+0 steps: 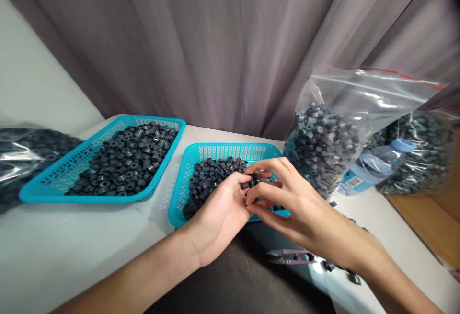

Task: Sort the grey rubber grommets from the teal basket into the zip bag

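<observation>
My left hand (226,213) is cupped palm up over the near edge of the smaller blue basket (175,208). In it are small dark grey ring-shaped pieces (247,184), partly hidden by fingers. My right hand (287,191) reaches over from the right, its thumb and fingers bent together at the pieces in the left palm. Exactly what its fingertips pinch is hard to make out. A heap of the same dark pieces (204,180) fills the basket below. Thread snips (293,256) with a pink handle lie beneath my right wrist.
A larger blue basket (27,194) of dark pieces stands at left, beside a filled clear bag (36,156). On the right are a zip bag (327,146) of grey pieces, a leaning plastic bottle (377,165) and another full bag (424,146). Loose pieces (354,278) lie near my right forearm.
</observation>
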Demonstrator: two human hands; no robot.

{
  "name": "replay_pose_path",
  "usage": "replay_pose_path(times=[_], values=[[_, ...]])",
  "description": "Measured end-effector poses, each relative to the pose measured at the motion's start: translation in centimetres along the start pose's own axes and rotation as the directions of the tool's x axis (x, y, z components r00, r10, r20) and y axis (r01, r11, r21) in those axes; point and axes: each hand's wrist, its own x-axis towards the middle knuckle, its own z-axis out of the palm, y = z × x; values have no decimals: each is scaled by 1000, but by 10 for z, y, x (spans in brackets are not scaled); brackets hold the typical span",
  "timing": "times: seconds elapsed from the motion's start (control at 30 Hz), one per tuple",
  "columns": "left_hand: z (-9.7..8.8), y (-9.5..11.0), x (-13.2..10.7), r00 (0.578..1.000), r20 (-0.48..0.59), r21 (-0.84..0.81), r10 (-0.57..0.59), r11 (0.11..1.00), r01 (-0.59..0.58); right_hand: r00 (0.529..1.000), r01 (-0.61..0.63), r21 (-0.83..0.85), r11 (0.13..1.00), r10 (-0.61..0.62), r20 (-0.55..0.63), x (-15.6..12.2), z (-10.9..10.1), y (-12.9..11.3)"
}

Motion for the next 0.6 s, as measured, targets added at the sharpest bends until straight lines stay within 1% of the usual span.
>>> replay_pose_path(times=[0.13, 0.23, 0.33, 0.43, 0.5, 0.6], values=[[4, 5, -1, 997, -77, -30, -11, 1000, 9, 997, -22, 151, 988, 32, -65, 2, 4, 4], [6, 5, -2, 994, -100, -33, -38, 999, 34, 992, -5, 199, 980, 31, -125, 4, 11, 6], [7, 3, -4, 991, -124, -44, -49, 998, 44, 980, 6, 194, 981, 33, -197, 5, 20, 5], [7, 2, -4, 988, -147, -48, -51, 998, 45, 968, -18, 182, 983, 63, -243, 7, 27, 2], [7, 1, -3, 984, -164, -35, -64, 998, 59, 966, -63, 156, 986, 99, -238, 7, 30, -1], [7, -1, 1, 970, -230, -40, -83, 996, 76, 972, -110, 50, 993, 118, -201, 7, 33, -7]])
